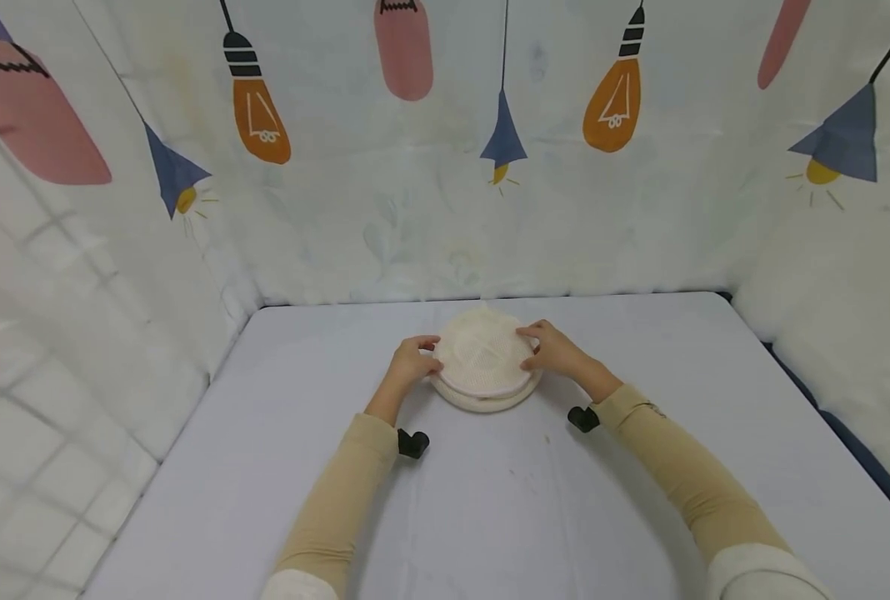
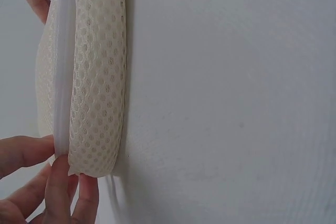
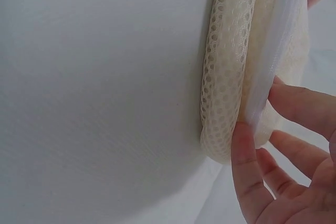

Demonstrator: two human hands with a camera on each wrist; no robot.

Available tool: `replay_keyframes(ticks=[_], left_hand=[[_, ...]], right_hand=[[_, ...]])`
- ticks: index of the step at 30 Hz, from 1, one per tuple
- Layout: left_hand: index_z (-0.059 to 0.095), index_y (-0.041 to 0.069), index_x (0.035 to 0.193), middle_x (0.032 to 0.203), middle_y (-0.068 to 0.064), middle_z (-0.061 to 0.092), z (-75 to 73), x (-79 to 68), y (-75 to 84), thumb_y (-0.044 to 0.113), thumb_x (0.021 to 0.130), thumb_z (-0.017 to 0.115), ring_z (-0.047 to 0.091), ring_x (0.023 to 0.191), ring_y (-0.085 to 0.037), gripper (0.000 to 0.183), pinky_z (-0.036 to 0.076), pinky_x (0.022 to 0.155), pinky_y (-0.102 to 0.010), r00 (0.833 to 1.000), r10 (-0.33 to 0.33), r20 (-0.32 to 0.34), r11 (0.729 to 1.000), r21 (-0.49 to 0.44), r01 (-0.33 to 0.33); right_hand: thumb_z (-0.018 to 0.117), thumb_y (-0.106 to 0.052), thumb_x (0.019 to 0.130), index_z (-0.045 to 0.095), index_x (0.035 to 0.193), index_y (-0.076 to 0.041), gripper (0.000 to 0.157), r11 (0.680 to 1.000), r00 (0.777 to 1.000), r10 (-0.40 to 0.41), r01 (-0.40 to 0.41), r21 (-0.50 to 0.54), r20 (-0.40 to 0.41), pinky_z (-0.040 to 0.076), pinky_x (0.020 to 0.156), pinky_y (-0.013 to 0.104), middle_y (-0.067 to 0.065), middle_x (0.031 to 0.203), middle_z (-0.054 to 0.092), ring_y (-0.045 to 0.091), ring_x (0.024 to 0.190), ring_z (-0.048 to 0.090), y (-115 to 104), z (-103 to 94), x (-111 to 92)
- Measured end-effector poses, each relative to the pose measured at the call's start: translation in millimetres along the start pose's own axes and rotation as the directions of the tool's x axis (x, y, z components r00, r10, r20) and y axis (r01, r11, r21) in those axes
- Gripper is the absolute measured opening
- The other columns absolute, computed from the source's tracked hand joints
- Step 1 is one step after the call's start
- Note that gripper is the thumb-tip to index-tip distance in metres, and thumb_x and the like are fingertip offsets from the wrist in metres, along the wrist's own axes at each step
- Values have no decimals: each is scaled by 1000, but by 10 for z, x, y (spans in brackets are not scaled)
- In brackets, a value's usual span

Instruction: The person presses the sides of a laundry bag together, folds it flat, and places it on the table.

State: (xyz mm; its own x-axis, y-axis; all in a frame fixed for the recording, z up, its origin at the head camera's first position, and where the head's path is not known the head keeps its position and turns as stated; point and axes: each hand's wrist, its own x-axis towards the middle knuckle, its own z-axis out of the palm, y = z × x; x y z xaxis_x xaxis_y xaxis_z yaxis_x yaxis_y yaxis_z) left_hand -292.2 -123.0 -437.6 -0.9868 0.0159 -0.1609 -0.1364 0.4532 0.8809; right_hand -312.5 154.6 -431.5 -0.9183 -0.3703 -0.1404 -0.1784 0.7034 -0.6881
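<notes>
A round cream mesh bag (image 1: 484,350) lies toward the far side of the table, in two layers. The upper layer is edged with a smooth white band (image 2: 63,77) that looks like a zipper. Beneath it, the thicker lower layer (image 3: 224,77) of open-holed mesh rests on the tabletop. My left hand (image 1: 412,364) pinches the left edge of the upper layer between thumb and fingers. On the opposite edge, my right hand (image 1: 553,352) pinches the same layer, its thumb on the white band and other fingers curled below.
A white-covered table (image 1: 482,517) spreads in front of me. Behind it hangs a white cloth wall (image 1: 445,225) printed with lamps and bulbs, with more cloth at both sides. Small black wrist cameras (image 1: 413,444) stick out below the tan sleeves (image 1: 347,492).
</notes>
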Motion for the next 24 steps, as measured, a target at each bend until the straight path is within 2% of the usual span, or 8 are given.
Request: replay_keyframes(ticks=[9,17,24], left_hand=[[60,-2,140,136,-22,59,1,26,1,-11,86,69,61,83,-17,56,57,76,-24,1000,1,-1,1000,29,-1],[60,-3,139,136,-23,60,25,26,25,-9,84,70,63,96,-25,56,55,74,-23,1000,9,-8,996,86,-8],[61,-3,139,135,-22,60,36,34,8,-9,83,71,64,93,-24,57,55,71,-22,1000,13,-11,994,111,-12]], right_hand=[[78,-4,91,41,153,5,73,1000,1000,20,-19,-17,18,52,97,46,31,154,29,42,121,55,-16,-10,33],[79,-2,89,40,152,7,74,999,999,30,-30,-26,29,52,97,44,32,153,30,41,120,55,-19,-20,64],[80,-2,88,41,151,8,74,999,1000,26,-25,-41,18,52,96,43,32,149,34,39,117,57,-11,5,94]])
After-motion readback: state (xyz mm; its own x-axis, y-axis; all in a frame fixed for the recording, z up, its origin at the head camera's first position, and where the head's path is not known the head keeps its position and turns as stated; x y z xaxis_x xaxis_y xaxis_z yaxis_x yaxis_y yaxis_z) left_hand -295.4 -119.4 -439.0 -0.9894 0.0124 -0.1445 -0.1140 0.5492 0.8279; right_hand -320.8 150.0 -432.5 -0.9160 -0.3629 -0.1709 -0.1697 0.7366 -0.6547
